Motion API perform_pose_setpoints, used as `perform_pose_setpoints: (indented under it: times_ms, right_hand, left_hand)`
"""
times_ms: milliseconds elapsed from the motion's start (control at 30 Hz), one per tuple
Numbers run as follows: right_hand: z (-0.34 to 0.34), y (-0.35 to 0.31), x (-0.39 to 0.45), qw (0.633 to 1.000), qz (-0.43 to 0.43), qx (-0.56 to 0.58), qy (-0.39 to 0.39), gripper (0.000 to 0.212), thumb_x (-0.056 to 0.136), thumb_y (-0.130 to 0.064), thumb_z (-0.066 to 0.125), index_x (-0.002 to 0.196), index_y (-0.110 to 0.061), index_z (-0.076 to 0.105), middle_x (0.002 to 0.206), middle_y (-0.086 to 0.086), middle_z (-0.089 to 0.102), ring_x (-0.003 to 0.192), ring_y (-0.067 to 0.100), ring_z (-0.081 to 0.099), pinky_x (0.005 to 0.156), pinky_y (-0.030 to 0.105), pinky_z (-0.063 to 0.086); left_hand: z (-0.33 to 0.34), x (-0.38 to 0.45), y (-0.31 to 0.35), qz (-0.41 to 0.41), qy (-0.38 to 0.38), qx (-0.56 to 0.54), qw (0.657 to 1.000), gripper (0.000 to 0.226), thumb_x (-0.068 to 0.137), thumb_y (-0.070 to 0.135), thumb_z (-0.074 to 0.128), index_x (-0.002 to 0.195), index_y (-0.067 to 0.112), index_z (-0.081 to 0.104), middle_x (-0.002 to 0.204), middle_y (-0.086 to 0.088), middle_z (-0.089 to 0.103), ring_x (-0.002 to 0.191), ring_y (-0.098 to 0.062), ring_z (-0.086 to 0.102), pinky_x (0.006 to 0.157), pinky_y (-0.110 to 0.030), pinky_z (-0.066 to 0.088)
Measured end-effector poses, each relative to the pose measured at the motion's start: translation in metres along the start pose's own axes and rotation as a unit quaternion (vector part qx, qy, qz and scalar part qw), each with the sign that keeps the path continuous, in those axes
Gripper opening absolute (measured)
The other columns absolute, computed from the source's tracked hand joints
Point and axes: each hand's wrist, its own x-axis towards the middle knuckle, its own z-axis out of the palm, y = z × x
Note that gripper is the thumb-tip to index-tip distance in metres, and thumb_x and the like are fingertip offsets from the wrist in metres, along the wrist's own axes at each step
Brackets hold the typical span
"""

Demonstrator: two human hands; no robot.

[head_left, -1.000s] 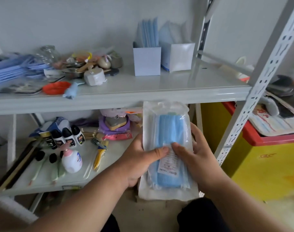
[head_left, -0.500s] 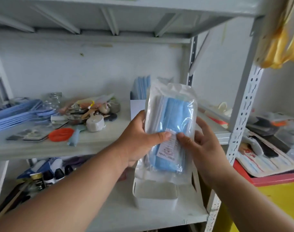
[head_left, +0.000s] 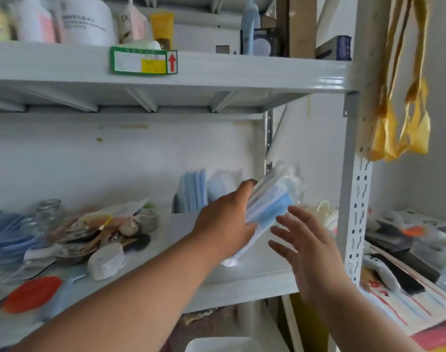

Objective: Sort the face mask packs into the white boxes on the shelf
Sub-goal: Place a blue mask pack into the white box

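Observation:
My left hand (head_left: 225,222) grips a clear pack of blue face masks (head_left: 270,207), tilted, held over the right end of the middle shelf (head_left: 242,285). My right hand (head_left: 300,240) hovers just right of the pack, fingers spread, holding nothing. Behind my left hand stands a white box (head_left: 181,224) with blue mask packs (head_left: 192,190) upright in it. A second box beside it is mostly hidden by my hand; white packs (head_left: 223,182) stick out above it.
A pile of clutter (head_left: 107,229) and an orange lid (head_left: 31,293) cover the shelf's left part. The upper shelf (head_left: 216,72) holds bottles. A grey upright post (head_left: 354,199) stands right, with yellow straps (head_left: 405,118) hanging. Masks lie on a red-edged surface (head_left: 405,301).
The pack went up and back toward the boxes on the shelf and tilted. My right hand let go of it and opened. The camera tilted upward.

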Motion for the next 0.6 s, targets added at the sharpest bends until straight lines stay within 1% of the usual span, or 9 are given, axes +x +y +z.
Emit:
perform_pose_setpoints:
  times_ms: [133, 200, 267, 333, 367, 433, 500, 567, 600]
  right_hand:
    - [-0.012, 0.016, 0.015, 0.998, 0.061, 0.017, 0.029, 0.04, 0.109, -0.035, 0.07, 0.144, -0.019, 0.065, 0.139, 0.01, 0.072, 0.125, 0.03, 0.075, 0.095, 0.044, 0.064]
    - [-0.02, 0.023, 0.019, 0.996, 0.077, 0.02, 0.039, 0.051, 0.103, -0.044, 0.074, 0.143, -0.015, 0.065, 0.138, 0.011, 0.072, 0.123, 0.031, 0.075, 0.092, 0.042, 0.065]
    - [-0.027, 0.029, 0.022, 0.995, 0.083, 0.017, 0.047, 0.067, 0.09, -0.055, 0.078, 0.14, -0.013, 0.065, 0.136, 0.011, 0.072, 0.12, 0.031, 0.077, 0.088, 0.04, 0.067]
    - [-0.031, 0.035, 0.023, 0.995, 0.084, 0.001, 0.049, 0.081, 0.077, -0.062, 0.081, 0.139, -0.012, 0.065, 0.133, 0.01, 0.073, 0.113, 0.03, 0.081, 0.085, 0.038, 0.068]
    - [-0.032, 0.036, 0.024, 0.995, 0.084, -0.008, 0.048, 0.085, 0.074, -0.063, 0.081, 0.139, -0.011, 0.065, 0.131, 0.01, 0.074, 0.108, 0.029, 0.083, 0.084, 0.038, 0.069]
    - [-0.034, 0.04, 0.026, 0.995, 0.08, -0.021, 0.047, 0.08, 0.077, -0.06, 0.081, 0.135, -0.007, 0.066, 0.124, 0.012, 0.077, 0.1, 0.027, 0.085, 0.083, 0.037, 0.069]
    - [-0.035, 0.043, 0.028, 0.996, 0.073, -0.026, 0.042, 0.073, 0.082, -0.058, 0.08, 0.127, -0.002, 0.07, 0.115, 0.016, 0.082, 0.095, 0.027, 0.086, 0.08, 0.037, 0.069]
    - [-0.036, 0.045, 0.03, 0.996, 0.067, -0.037, 0.04, 0.074, 0.081, -0.06, 0.08, 0.122, 0.0, 0.072, 0.11, 0.019, 0.083, 0.092, 0.029, 0.086, 0.083, 0.04, 0.069]
    - [-0.037, 0.046, 0.031, 0.996, 0.067, -0.042, 0.043, 0.074, 0.081, -0.061, 0.081, 0.122, 0.0, 0.071, 0.11, 0.02, 0.082, 0.091, 0.029, 0.086, 0.085, 0.042, 0.069]
  left_hand:
    - [0.034, 0.005, 0.003, 0.049, -0.007, 0.061, 0.997, 0.074, 0.099, 0.04, 0.069, 0.158, 0.038, 0.024, 0.141, 0.007, 0.064, 0.118, -0.025, 0.067, 0.083, -0.036, 0.052]
    - [0.046, 0.007, 0.001, 0.048, -0.02, 0.045, 0.998, 0.066, 0.098, 0.039, 0.069, 0.153, 0.039, 0.033, 0.14, 0.01, 0.063, 0.119, -0.023, 0.066, 0.083, -0.034, 0.049]
    - [0.056, 0.008, -0.002, 0.041, -0.029, 0.025, 0.998, 0.058, 0.096, 0.041, 0.071, 0.146, 0.038, 0.043, 0.137, 0.012, 0.065, 0.117, -0.021, 0.065, 0.083, -0.032, 0.047]
    - [0.062, 0.007, -0.002, 0.039, -0.032, 0.006, 0.999, 0.057, 0.093, 0.049, 0.074, 0.143, 0.039, 0.048, 0.133, 0.013, 0.067, 0.115, -0.017, 0.065, 0.083, -0.029, 0.046]
    - [0.064, 0.006, -0.002, 0.036, -0.033, -0.006, 0.999, 0.058, 0.091, 0.055, 0.076, 0.142, 0.04, 0.051, 0.131, 0.014, 0.068, 0.114, -0.015, 0.065, 0.083, -0.028, 0.047]
    - [0.07, 0.005, -0.003, 0.027, -0.044, -0.039, 0.998, 0.063, 0.085, 0.069, 0.075, 0.139, 0.043, 0.055, 0.123, 0.016, 0.069, 0.107, -0.011, 0.065, 0.087, -0.03, 0.053]
    - [0.074, 0.005, -0.006, 0.024, -0.067, -0.067, 0.995, 0.068, 0.08, 0.081, 0.071, 0.135, 0.043, 0.059, 0.116, 0.017, 0.07, 0.102, -0.01, 0.065, 0.088, -0.037, 0.058]
    - [0.077, 0.006, -0.01, 0.017, -0.09, -0.097, 0.991, 0.072, 0.077, 0.088, 0.065, 0.134, 0.044, 0.061, 0.116, 0.017, 0.071, 0.102, -0.009, 0.067, 0.089, -0.04, 0.059]
    - [0.077, 0.006, -0.012, 0.013, -0.1, -0.119, 0.988, 0.078, 0.075, 0.092, 0.062, 0.136, 0.045, 0.061, 0.121, 0.017, 0.071, 0.107, -0.009, 0.067, 0.093, -0.04, 0.059]
